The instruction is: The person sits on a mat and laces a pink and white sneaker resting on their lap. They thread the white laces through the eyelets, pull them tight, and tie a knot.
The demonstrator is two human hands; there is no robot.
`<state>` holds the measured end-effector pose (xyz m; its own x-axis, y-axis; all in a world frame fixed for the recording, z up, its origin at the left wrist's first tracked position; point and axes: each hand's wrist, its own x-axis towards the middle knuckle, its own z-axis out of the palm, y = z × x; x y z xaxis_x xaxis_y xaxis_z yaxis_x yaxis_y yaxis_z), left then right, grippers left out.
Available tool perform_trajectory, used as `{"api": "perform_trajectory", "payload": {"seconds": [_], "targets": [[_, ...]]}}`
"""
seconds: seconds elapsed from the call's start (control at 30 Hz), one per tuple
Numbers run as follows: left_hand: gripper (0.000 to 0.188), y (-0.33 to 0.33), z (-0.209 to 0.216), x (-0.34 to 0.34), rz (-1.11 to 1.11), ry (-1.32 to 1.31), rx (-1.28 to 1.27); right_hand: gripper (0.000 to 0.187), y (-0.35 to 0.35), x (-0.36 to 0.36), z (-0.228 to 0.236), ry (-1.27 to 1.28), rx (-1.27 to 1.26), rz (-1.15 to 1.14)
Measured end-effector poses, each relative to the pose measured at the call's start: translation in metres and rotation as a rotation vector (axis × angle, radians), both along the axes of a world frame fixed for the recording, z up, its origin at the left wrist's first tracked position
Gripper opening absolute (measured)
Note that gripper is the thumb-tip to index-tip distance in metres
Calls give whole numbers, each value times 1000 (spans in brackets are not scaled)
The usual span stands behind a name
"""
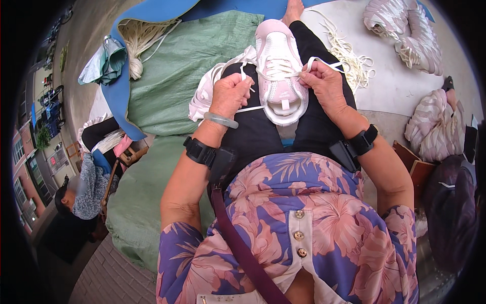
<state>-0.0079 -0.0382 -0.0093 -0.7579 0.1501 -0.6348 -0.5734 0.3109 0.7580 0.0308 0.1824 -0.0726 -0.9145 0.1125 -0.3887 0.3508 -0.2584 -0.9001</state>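
Note:
A pink and white sneaker (271, 40) rests on my lap between my thighs, its toe pointing away from me. White lace crosses its tongue in several rows. To the left of the shoe, my left hand (231, 94) is closed in a pinch on a white shoelace (243, 71); a loose lace end hangs by its fingers. On the other side, my right hand (325, 85) pinches the lace close to the upper eyelets, and a loop of it rises over the fingers. Beside my left thigh lies another pale pink shoe piece (202, 95), partly hidden.
Loose white laces (354, 63) lie heaped beyond my right hand, and a lace bundle (139, 43) sits at the far left. Pink-white bundles of shoe parts (425, 48) are at the right. Green woven sheeting (172, 76) and a blue mat (119, 96) spread leftward. Another person (93, 185) sits at left.

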Motion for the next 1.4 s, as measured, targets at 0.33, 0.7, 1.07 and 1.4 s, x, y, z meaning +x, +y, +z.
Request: {"api": "perform_trajectory", "payload": {"seconds": [0.33,0.7,1.07,1.4], "targets": [[11,10,-10,7,103,-22,153,7,-3,2,9,306,672,154],[11,17,-17,6,33,19,-46,10,-5,3,5,304,660,212],[13,33,-19,1,-509,826,-635,24,8,-9,-3,144,735,313],[26,22,-15,22,-387,1025,-500,15,-38,14,26,-128,60,527]]}}
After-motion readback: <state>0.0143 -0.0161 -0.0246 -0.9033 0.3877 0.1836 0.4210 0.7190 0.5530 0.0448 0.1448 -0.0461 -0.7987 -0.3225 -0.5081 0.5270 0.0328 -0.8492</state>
